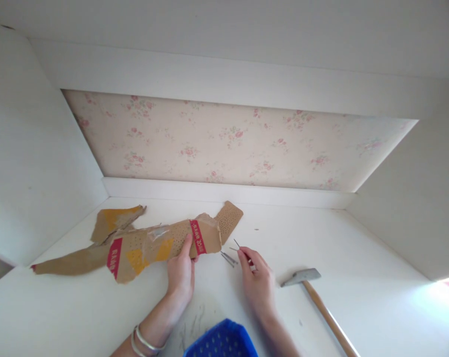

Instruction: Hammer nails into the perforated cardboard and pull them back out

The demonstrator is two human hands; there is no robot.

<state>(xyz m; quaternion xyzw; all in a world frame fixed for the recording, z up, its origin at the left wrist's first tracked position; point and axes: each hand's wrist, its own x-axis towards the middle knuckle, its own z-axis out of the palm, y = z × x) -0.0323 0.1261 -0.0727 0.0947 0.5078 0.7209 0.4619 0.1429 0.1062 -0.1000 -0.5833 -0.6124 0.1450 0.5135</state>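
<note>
My left hand (182,272) grips the lower edge of a torn piece of brown cardboard (139,243), thumb on top. Red printed tape, yellow patches and many small holes mark the cardboard. Just to its right, my right hand (256,277) pinches thin metal nails (236,244) between thumb and fingertips; their exact number is hard to make out. A few more nails (229,259) lie on the white surface between my hands. Another perforated cardboard strip (230,218) sticks out behind the held piece.
A hammer (324,307) with a wooden handle lies to the right. At the bottom edge stands a blue perforated basket (224,342). More torn cardboard (111,223) lies at the left. White panels enclose the surface, with floral wallpaper (232,144) behind.
</note>
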